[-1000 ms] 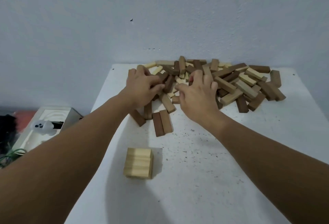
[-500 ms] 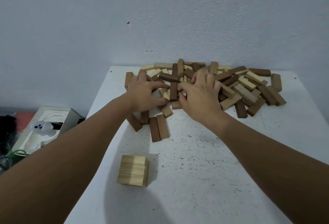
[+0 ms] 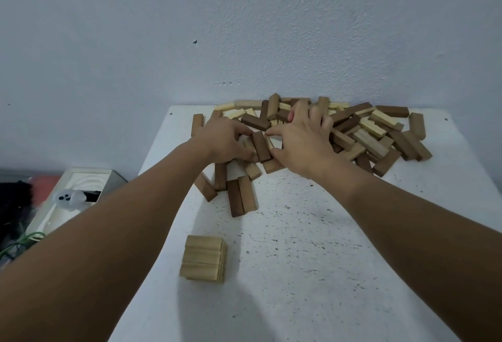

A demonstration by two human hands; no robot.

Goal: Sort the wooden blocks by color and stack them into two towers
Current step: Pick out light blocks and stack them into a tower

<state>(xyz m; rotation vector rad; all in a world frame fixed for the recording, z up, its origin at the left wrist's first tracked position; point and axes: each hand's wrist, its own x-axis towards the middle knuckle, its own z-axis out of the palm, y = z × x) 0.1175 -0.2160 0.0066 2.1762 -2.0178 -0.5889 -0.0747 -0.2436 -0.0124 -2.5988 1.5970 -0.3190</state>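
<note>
A: Left hand (image 3: 222, 139), centre of frame, fingers curled down into the near-left edge of the block pile (image 3: 361, 132). Thumb and fingertips close round a dark block (image 3: 261, 146) that lies between the two hands.

B: Grip confirmed?

A: Looks pinched from the left side, thumb under it at the near end. Right hand (image 3: 301, 143) sits just right of that same block, thumb and forefinger curled toward each other at its far end, other fingers spread over the pile behind. Whether the right hand actually holds anything, cannot tell; its palm hides what's under it.

B: Rest of the blocks?

A: Pile runs along the far edge of the white worktop (image 3: 312, 260), upper centre to upper right, light and dark mixed. A dark and tan pair (image 3: 241, 197) lies side by side just below the left hand, two more loose ones left of that.

B: Tower?

A: Light-wood stack (image 3: 203, 259), lower centre, well apart from both hands, near the left forearm.

B: Off the worktop?

A: Pale box (image 3: 76, 192) at middle left, lower down.
</note>
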